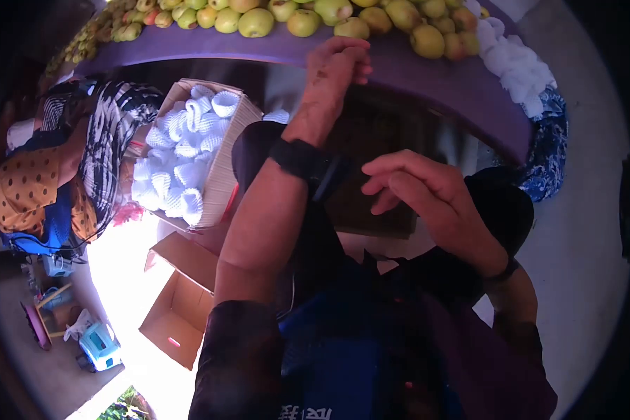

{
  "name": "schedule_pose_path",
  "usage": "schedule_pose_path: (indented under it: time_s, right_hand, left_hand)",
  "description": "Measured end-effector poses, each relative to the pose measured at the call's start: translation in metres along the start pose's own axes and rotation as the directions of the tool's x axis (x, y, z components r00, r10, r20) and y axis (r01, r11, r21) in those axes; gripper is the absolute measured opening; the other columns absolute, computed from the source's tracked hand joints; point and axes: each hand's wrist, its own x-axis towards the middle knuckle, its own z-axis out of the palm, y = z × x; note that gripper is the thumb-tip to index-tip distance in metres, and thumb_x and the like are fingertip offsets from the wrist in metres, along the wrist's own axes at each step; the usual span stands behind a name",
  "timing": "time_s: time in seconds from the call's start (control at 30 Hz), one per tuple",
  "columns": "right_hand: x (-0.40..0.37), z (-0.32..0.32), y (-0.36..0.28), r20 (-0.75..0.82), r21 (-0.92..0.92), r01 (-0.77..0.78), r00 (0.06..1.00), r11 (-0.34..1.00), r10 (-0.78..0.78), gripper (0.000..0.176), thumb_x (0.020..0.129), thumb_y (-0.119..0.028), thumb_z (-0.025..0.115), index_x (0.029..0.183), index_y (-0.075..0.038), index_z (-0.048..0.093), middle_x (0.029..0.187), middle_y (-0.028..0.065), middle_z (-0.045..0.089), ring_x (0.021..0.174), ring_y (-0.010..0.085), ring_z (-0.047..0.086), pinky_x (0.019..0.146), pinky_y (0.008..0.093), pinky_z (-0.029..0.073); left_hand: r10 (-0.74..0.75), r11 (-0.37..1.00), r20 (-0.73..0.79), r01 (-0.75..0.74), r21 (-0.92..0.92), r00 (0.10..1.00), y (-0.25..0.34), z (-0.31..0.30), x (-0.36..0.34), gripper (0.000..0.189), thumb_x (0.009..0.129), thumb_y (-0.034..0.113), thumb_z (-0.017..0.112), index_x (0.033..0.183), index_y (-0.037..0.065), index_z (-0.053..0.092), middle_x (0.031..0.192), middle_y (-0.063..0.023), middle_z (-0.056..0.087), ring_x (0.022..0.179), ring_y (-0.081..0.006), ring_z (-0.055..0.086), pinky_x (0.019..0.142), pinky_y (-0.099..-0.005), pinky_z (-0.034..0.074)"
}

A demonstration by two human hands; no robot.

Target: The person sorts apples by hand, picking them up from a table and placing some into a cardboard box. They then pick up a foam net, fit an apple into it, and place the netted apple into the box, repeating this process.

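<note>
My left hand (339,66) is raised at the near edge of the purple-covered table (280,45), just below the front row of yellow-green apples (256,23). Its fingers are loosely bent, and no object shows in them. A black watch (302,161) is strapped round that wrist. Lower and to the right, above my lap, hangs my right hand (427,199). Its thumb and fingers are half stretched and apart, with nothing between them. A dark band (502,271) circles the right wrist. Neither hand visibly touches an apple.
A carton (234,150) full of white foam net sleeves (189,143) stands at my left. An open cardboard box (178,308) sits below it. More white foam sleeves (514,66) lie at the table's right end. A person in an orange dotted garment (24,185) sits far left.
</note>
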Motion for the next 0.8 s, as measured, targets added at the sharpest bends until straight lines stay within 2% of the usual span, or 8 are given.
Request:
schedule_pose_path:
  time_s: [0.13, 0.23, 0.3, 0.4, 0.43, 0.5, 0.53, 0.8]
  right_hand:
    - [0.001, -0.005, 0.002, 0.017, -0.026, 0.095, 0.995, 0.995, -0.095, 0.028, 0.099, -0.018, 0.044, 0.114, 0.0, 0.058, 0.093, 0.0079, 0.064, 0.078, 0.0123, 0.063, 0.072, 0.0248, 0.05]
    - [-0.001, -0.006, 0.002, 0.02, -0.234, 0.1, 0.995, 0.967, -0.098, 0.028, 0.1, -0.019, 0.042, 0.112, 0.0, 0.059, 0.096, 0.0083, 0.064, 0.083, 0.0129, 0.063, 0.074, 0.0248, 0.049]
    - [-0.004, 0.006, 0.003, -0.093, 0.199, 0.04, 0.995, 0.979, -0.022, 0.038, 0.1, -0.033, 0.043, 0.106, 0.001, 0.059, 0.085, 0.0107, 0.063, 0.076, 0.0151, 0.063, 0.069, 0.0276, 0.05]
    - [-0.023, 0.018, -0.05, -0.035, 0.829, 0.004, 0.998, 0.559, 0.045, 0.05, 0.101, -0.04, 0.04, 0.117, 0.006, 0.052, 0.108, 0.0136, 0.058, 0.103, 0.018, 0.056, 0.093, 0.0318, 0.044]
    - [-0.031, 0.031, -0.069, -0.098, 0.813, 0.028, 0.991, 0.581, 0.089, 0.055, 0.101, -0.042, 0.034, 0.121, 0.006, 0.049, 0.113, 0.0229, 0.06, 0.105, 0.0297, 0.06, 0.096, 0.0427, 0.044]
    - [-0.046, 0.045, -0.074, -0.006, 0.834, 0.071, 0.993, 0.548, -0.12, 0.059, 0.1, -0.044, 0.033, 0.122, 0.009, 0.048, 0.116, 0.0239, 0.058, 0.109, 0.0311, 0.057, 0.1, 0.0452, 0.04]
    - [-0.046, 0.062, -0.076, -0.095, 0.951, 0.16, 0.965, 0.264, -0.245, 0.056, 0.099, -0.039, 0.043, 0.123, 0.011, 0.048, 0.12, 0.0251, 0.055, 0.112, 0.0322, 0.055, 0.101, 0.0448, 0.039]
    - [-0.032, 0.105, -0.073, -0.053, 0.97, 0.158, 0.877, 0.182, -0.478, 0.046, 0.102, -0.027, 0.035, 0.129, 0.009, 0.042, 0.126, 0.0186, 0.05, 0.12, 0.0217, 0.048, 0.104, 0.0345, 0.035]
  left_hand:
    - [-0.057, 0.997, 0.012, 0.056, 0.048, 0.998, -0.003, -0.006, 0.006, 0.023, 0.088, 0.014, 0.059, 0.108, 0.003, 0.064, 0.085, -0.0033, 0.062, 0.075, -0.0122, 0.061, 0.066, -0.025, 0.051]
    - [-0.072, 0.996, 0.002, 0.071, 0.061, 0.997, -0.004, -0.008, 0.008, 0.023, 0.087, 0.013, 0.06, 0.107, 0.003, 0.064, 0.085, -0.0052, 0.063, 0.074, -0.0127, 0.062, 0.064, -0.0241, 0.052]
    - [-0.082, 0.995, 0.026, 0.081, 0.054, 0.996, -0.005, -0.004, 0.009, 0.022, 0.088, 0.012, 0.059, 0.107, 0.003, 0.063, 0.084, -0.0046, 0.063, 0.071, -0.0123, 0.061, 0.062, -0.0237, 0.052]
    - [-0.092, 0.995, 0.021, 0.092, 0.039, 0.995, -0.005, -0.001, 0.006, 0.018, 0.088, 0.012, 0.06, 0.102, 0.004, 0.065, 0.081, -0.0049, 0.063, 0.067, -0.0125, 0.061, 0.059, -0.0235, 0.051]
    - [-0.063, 0.998, 0.007, 0.063, 0.032, 0.998, -0.007, 0.002, 0.003, 0.017, 0.087, 0.012, 0.06, 0.1, 0.003, 0.066, 0.079, -0.0055, 0.064, 0.067, -0.0127, 0.062, 0.058, -0.024, 0.051]
    - [-0.058, 0.994, 0.035, 0.055, 0.096, 0.998, -0.007, 0.007, 0.002, 0.022, 0.087, 0.015, 0.06, 0.106, 0.004, 0.065, 0.081, -0.0041, 0.063, 0.072, -0.0128, 0.062, 0.064, -0.0253, 0.052]
    - [-0.056, 0.994, 0.042, 0.052, 0.097, 0.998, -0.008, 0.009, 0.002, 0.022, 0.086, 0.015, 0.061, 0.104, 0.003, 0.065, 0.081, -0.0043, 0.064, 0.07, -0.0129, 0.062, 0.063, -0.025, 0.052]
    - [-0.045, 0.988, 0.038, 0.039, 0.15, 0.998, -0.012, 0.02, 0.0, 0.016, 0.086, 0.011, 0.058, 0.098, 0.002, 0.064, 0.079, -0.0047, 0.064, 0.067, -0.0122, 0.061, 0.059, -0.0241, 0.051]
